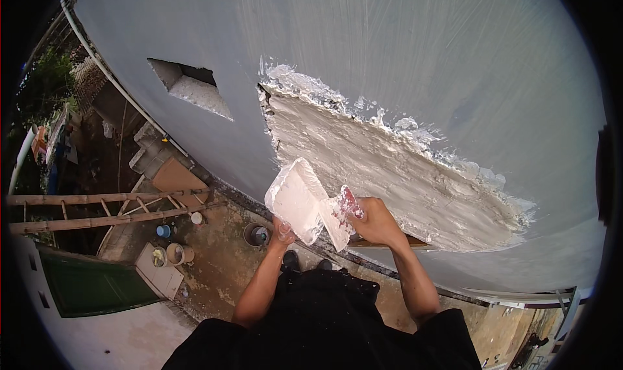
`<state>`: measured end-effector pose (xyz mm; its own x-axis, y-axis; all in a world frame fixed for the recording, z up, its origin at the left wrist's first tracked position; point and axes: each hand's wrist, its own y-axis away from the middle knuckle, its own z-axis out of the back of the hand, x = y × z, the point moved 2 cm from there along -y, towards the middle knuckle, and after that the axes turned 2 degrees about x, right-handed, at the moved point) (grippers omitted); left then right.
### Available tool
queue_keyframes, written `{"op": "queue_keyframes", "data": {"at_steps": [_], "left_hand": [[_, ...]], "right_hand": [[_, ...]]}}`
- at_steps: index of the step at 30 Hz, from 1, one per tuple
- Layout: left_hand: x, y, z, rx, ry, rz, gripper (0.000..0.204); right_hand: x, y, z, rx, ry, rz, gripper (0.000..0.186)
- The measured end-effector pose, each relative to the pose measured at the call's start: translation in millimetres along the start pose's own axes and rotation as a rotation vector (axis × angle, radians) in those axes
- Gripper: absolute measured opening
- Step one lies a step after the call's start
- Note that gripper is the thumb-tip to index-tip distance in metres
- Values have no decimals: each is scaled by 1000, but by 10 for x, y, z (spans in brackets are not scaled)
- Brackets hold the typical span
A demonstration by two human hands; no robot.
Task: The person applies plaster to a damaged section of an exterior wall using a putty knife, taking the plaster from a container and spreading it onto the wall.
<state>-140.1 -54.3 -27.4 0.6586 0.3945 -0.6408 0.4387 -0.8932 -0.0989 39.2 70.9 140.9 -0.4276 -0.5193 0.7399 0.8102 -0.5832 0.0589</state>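
Observation:
My left hand (283, 232) is closed around the lower end of a white-caked plaster pan (297, 201), tilted in front of the wall. In my right hand (378, 223) is a putty knife (336, 223) with a red, plaster-smeared handle. Its wide blade is coated white and meets or overlaps the pan's right edge; whether they touch I cannot tell. Just beyond both hands, a large patch of rough, pale plaster (383, 175) covers part of the grey wall (415, 46). Thick, ragged white plaster lines the patch's upper edge.
Left of the patch, the wall has a rectangular opening (195, 90). A wooden ladder (110, 213) extends at the left. Several buckets stand on the ground, including a dark one (256, 234) near my feet and a blue one (163, 230). A green door (97, 282) is at lower left.

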Motion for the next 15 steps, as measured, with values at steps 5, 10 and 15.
{"op": "queue_keyframes", "data": {"at_steps": [5,10,15], "left_hand": [[30,-20,98,57,-78,-34,110],[43,-56,220,-3,-181,-110,111],[-51,-110,-13,-85,-155,-74,111]], "right_hand": [[-211,-69,-74,94,-118,-74,13],[-148,-80,-67,179,-369,-184,17],[-371,-22,-231,295,-609,-182,14]]}}
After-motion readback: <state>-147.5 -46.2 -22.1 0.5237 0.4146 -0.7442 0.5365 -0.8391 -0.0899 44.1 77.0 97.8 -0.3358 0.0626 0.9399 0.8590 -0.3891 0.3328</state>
